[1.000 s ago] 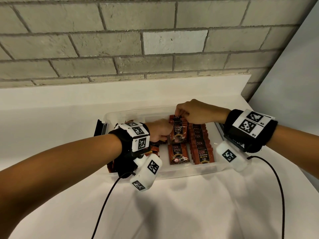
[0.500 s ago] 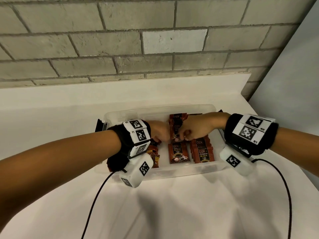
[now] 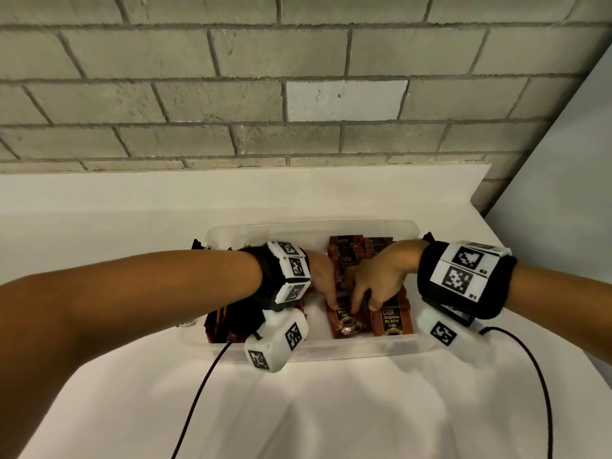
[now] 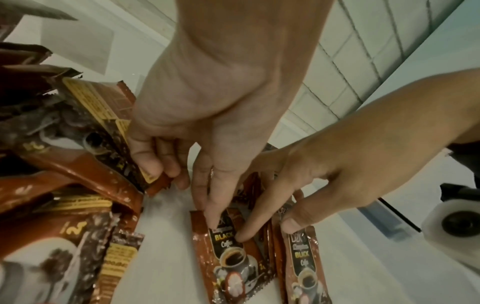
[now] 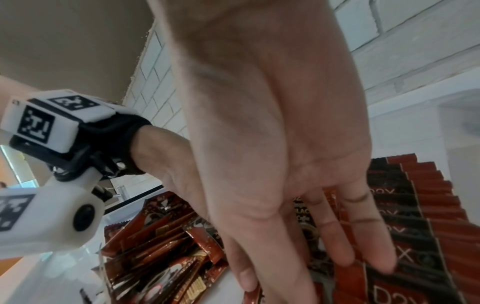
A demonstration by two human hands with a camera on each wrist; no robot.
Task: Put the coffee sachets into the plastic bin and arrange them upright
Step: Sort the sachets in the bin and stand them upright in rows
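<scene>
Both hands have dropped from the far end of the sachet row (image 3: 346, 260) to its near end inside the bin (image 3: 331, 354). Left hand (image 3: 323, 279) and right hand (image 3: 377, 279), fingers extended, press the front sachet (image 4: 231, 253), so straightening continues.

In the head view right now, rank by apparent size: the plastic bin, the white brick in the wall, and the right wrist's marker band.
1. plastic bin
2. white brick
3. marker band

The band sits nearer the camera, so its rank is unsure.

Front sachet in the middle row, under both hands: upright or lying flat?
Leaning back, not upright. The front sachet shows its whole printed face to the head camera; left hand and right hand fingertips press its top.
</scene>
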